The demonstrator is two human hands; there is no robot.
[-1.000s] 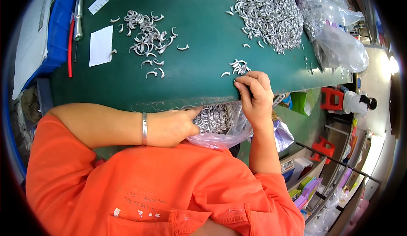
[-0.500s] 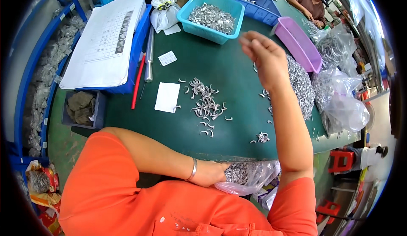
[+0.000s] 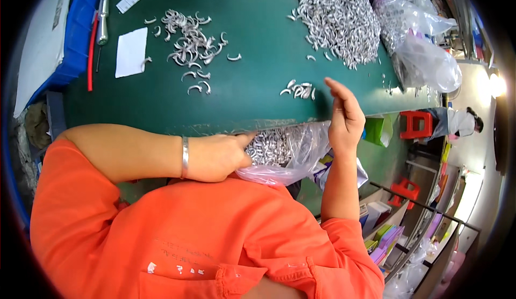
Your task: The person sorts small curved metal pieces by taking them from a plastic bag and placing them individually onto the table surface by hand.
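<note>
My left hand, with a metal bangle on its wrist, holds the near left rim of a clear plastic bag against the table's front edge. Many small curved silvery metal pieces fill the bag. My right hand hovers by the table edge, right of the bag, fingers stretched out and nothing visible in it. Just left of its fingertips lies a small cluster of the same curved pieces. A looser group of pieces is spread further left, and a large heap lies at the far right.
On the green table lie a white paper, a small label, a red stick and a metal rod. A blue bin stands left. Filled plastic bags sit right, beyond them a red stool.
My right hand has come down and nearer, from above the heap to beside the small cluster at the table edge. The view has shifted toward the near right. My left hand stays at the bag.
</note>
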